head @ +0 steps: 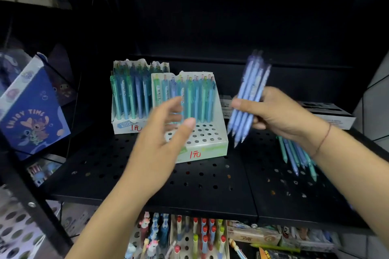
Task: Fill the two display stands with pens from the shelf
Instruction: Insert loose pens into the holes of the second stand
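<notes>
Blue pen bundle (pixel 249 96) gripped in your right hand (pixel 273 111), tips down, right of front stand (pixel 210 134). Front stand half filled; rear stand (pixel 123 126) behind-left, packed. Your left hand (pixel 164 132) spread, holding nothing, before front stand. Loose pens (pixel 294 153) on shelf (pixel 200 181), far right.

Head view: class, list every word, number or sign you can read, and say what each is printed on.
"ENJOY TIME": blue cartoon box, left.
"1元", red handwriting: front display stand.
"1元" in red, plus "COLOR" with a partly hidden word beneath: rear display stand.
Too blurred to read: labels on the blue pens in the right hand, and the grey boxes behind it.
</notes>
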